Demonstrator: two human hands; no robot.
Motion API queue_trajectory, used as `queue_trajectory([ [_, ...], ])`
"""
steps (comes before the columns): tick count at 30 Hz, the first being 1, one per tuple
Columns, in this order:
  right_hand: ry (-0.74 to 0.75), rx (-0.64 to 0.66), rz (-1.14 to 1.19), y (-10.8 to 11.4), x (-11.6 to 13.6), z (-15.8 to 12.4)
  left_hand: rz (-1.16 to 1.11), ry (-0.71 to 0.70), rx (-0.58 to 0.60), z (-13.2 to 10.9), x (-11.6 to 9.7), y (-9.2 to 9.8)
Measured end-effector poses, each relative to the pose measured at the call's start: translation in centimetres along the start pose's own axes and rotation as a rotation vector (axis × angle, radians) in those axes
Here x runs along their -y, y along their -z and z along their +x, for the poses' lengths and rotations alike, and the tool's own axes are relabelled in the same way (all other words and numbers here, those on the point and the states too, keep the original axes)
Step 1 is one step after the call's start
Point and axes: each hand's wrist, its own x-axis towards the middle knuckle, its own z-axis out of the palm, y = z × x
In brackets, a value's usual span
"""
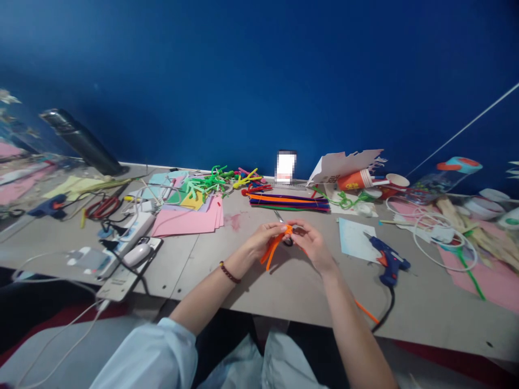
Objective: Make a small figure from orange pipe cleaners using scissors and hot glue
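Both of my hands meet over the middle of the grey table [292, 292]. My left hand [263, 239] is closed on orange pipe cleaners [272, 249], whose ends hang down and to the left from the fingers. My right hand [312, 244] is closed on the same orange bundle at its top, fingers pinched. Small scissors [280, 218] lie on the table just behind my hands. A dark bead bracelet [229, 273] sits on my left wrist.
A blue glue gun [388, 261] lies right of my hands, its black cord running off the front edge. Straight pipe cleaners [290, 202], pink paper sheets [188, 220], paper cups [357, 180], a power strip [125, 237] and a dark flask [83, 141] crowd the back and left.
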Motion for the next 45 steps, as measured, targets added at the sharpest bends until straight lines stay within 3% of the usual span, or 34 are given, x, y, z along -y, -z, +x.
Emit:
queue_trajectory([
  [7,0.043,-0.050,-0.111,0.0,-0.2,0.4,0.026,-0.009,0.038,0.0,-0.7,0.3],
  [15,0.090,0.052,-0.269,0.5,-0.2,0.5,0.102,0.172,0.087,-0.5,-1.6,0.5],
  [20,0.089,0.055,-0.248,0.7,-0.4,0.5,0.103,0.126,0.130,-0.4,-1.4,0.6],
  [29,-0.041,0.000,-0.106,0.2,-0.4,0.5,0.112,0.049,0.155,-0.6,-1.1,0.3],
  [40,0.044,-0.066,-0.167,0.3,-1.0,0.7,0.318,-0.020,0.108,-0.8,-1.0,-0.3],
  [45,0.077,-0.101,-0.222,0.4,-1.1,0.7,0.269,-0.023,0.120,-0.9,-1.3,-0.2],
])
